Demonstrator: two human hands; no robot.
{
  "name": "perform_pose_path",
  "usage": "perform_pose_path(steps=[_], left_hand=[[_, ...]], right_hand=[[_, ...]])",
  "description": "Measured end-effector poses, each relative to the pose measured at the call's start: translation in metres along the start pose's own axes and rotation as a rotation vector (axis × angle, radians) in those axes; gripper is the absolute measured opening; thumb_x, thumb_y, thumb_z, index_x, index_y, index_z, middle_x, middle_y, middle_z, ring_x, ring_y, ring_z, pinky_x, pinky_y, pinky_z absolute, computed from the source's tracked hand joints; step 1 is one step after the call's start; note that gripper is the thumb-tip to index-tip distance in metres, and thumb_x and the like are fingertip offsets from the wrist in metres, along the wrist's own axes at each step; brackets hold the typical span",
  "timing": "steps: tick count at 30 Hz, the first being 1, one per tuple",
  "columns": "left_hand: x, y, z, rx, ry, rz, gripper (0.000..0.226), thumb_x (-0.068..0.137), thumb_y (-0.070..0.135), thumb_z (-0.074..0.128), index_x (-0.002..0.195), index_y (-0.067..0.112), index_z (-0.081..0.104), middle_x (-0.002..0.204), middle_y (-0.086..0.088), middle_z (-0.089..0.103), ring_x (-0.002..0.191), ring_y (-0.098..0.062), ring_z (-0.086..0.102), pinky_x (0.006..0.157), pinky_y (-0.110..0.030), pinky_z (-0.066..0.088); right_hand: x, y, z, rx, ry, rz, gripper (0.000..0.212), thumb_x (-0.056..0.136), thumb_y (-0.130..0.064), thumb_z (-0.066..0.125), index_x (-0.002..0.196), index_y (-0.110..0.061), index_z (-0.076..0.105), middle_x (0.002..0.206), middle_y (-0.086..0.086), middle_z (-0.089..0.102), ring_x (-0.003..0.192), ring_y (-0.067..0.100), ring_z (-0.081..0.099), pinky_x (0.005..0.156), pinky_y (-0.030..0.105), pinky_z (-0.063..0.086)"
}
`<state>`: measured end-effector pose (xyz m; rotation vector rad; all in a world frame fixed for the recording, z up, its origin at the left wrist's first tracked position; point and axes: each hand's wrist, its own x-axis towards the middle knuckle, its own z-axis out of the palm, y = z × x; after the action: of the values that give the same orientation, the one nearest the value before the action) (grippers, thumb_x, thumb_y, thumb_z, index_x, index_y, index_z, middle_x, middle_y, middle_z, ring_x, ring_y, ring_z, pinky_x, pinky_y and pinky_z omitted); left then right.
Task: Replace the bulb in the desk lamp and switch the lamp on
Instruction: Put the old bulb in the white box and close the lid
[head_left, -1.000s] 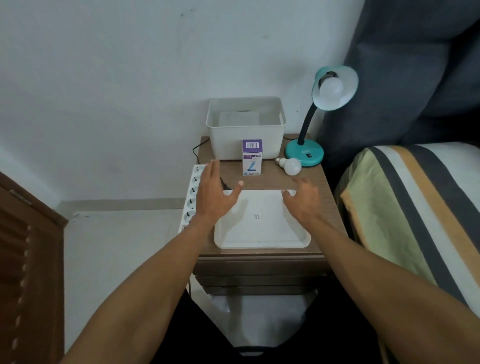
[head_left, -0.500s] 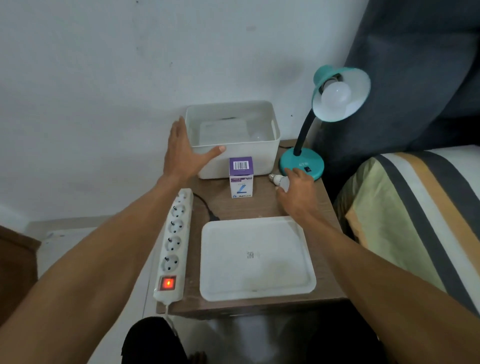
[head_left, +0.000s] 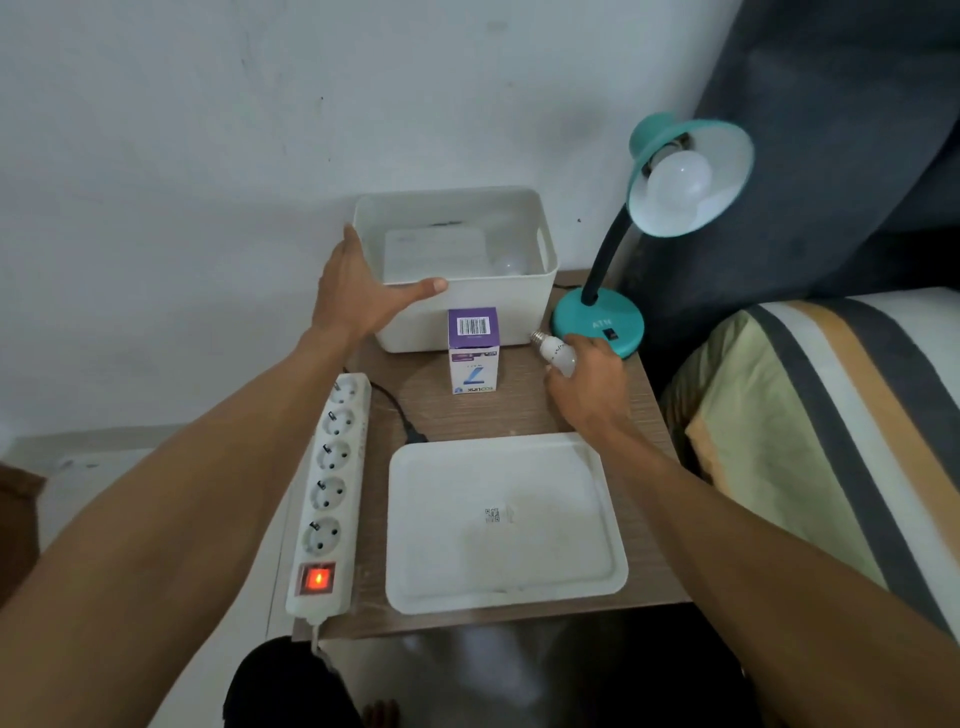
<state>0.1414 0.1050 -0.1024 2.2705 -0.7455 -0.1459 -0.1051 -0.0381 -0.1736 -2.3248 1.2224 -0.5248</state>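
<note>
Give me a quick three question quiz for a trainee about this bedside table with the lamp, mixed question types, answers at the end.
1. True or false: the lamp has no bulb in its shade.
2. Which hand is on the loose bulb? A) left hand B) right hand C) neither
3. Fill in: the switch on the power strip glows ____.

Key
1. False: a bulb sits in the shade.
2. B: the right hand is closing on the loose bulb beside the lamp's base, while the left hand rests against the white bin.
3. Red.
</note>
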Motion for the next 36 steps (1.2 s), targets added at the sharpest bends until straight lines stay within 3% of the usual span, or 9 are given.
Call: perform_pose_path(steps=[6,8,11,13,18,21,26,31,36], left_hand=[[-0.003,0.001,-0.002,-0.003,-0.023,-0.004,0.152,0.048,0.092,0.077,0.161,0.009,0.019,0.157,-0.015,0.043,0.142,-0.035,0.045,0.113,-0.050,0.044],[-0.005,0.001,-0.003,-0.020,-0.017,0.009,0.145,0.048,0.090,0.079,0.157,0.010,0.026,0.153,-0.015,0.048,0.138,-0.034,0.049,0.110,-0.049,0.047],[-0.006,0.000,-0.004,-0.044,0.001,0.037,0.135,0.045,0.094,0.076,0.146,0.015,0.037,0.142,-0.011,0.056,0.130,-0.032,0.056,0.104,-0.049,0.052],[-0.006,-0.001,-0.005,-0.047,0.008,0.037,0.139,0.041,0.098,0.072,0.147,0.016,0.037,0.140,-0.009,0.059,0.128,-0.031,0.057,0.102,-0.050,0.054],[-0.005,0.001,-0.004,-0.026,0.018,0.042,0.137,0.043,0.096,0.072,0.147,0.016,0.034,0.136,-0.009,0.063,0.123,-0.032,0.062,0.097,-0.047,0.057],[-0.003,0.000,-0.001,-0.001,0.038,0.018,0.142,0.040,0.099,0.069,0.148,0.014,0.033,0.133,-0.011,0.065,0.121,-0.034,0.063,0.095,-0.046,0.057],[-0.003,-0.002,0.002,-0.013,0.061,0.023,0.138,0.041,0.098,0.070,0.147,0.017,0.035,0.132,-0.008,0.067,0.120,-0.031,0.064,0.094,-0.045,0.058],[-0.001,-0.004,0.004,-0.011,0.070,0.021,0.141,0.040,0.099,0.069,0.149,0.016,0.035,0.134,-0.008,0.066,0.124,-0.030,0.062,0.096,-0.046,0.057],[-0.003,-0.004,0.004,-0.032,0.070,0.036,0.135,0.043,0.097,0.072,0.146,0.018,0.037,0.132,-0.006,0.067,0.121,-0.029,0.064,0.093,-0.045,0.059]], right_hand=[[-0.011,-0.020,-0.030,0.150,0.151,-0.141,0.044,0.087,-0.027,0.072,0.129,-0.015,0.062,0.124,0.004,0.065,0.112,0.018,0.060,0.098,0.036,0.052],[-0.009,-0.031,-0.037,0.233,0.174,-0.210,0.043,0.086,-0.029,0.070,0.127,-0.019,0.063,0.124,-0.001,0.062,0.110,0.014,0.058,0.097,0.036,0.052],[0.003,-0.051,-0.043,0.276,0.230,-0.264,0.044,0.085,-0.029,0.074,0.127,-0.021,0.065,0.122,-0.002,0.053,0.104,0.005,0.051,0.088,0.009,0.044],[0.016,-0.067,-0.046,0.249,0.221,-0.292,0.046,0.086,-0.031,0.074,0.130,-0.023,0.064,0.121,0.000,0.051,0.104,0.004,0.048,0.087,0.009,0.041],[0.056,-0.104,-0.043,0.149,0.083,-0.345,0.049,0.087,-0.039,0.072,0.134,-0.026,0.061,0.127,0.002,0.060,0.115,0.017,0.053,0.092,0.025,0.039],[0.072,-0.120,-0.035,0.150,-0.063,-0.307,0.051,0.086,-0.033,0.075,0.134,-0.026,0.062,0.131,0.002,0.063,0.120,0.020,0.056,0.098,0.030,0.043],[0.092,-0.130,-0.026,0.167,-0.223,-0.195,0.051,0.083,-0.035,0.080,0.131,-0.030,0.066,0.129,-0.002,0.066,0.109,0.014,0.061,0.082,0.023,0.042],[0.106,-0.130,-0.026,0.124,-0.361,-0.226,0.051,0.083,-0.035,0.080,0.131,-0.026,0.066,0.137,0.004,0.063,0.124,0.018,0.057,0.093,0.022,0.041],[0.109,-0.126,-0.022,0.128,-0.381,-0.258,0.052,0.084,-0.039,0.078,0.133,-0.026,0.065,0.139,0.005,0.061,0.126,0.020,0.056,0.094,0.023,0.040]])
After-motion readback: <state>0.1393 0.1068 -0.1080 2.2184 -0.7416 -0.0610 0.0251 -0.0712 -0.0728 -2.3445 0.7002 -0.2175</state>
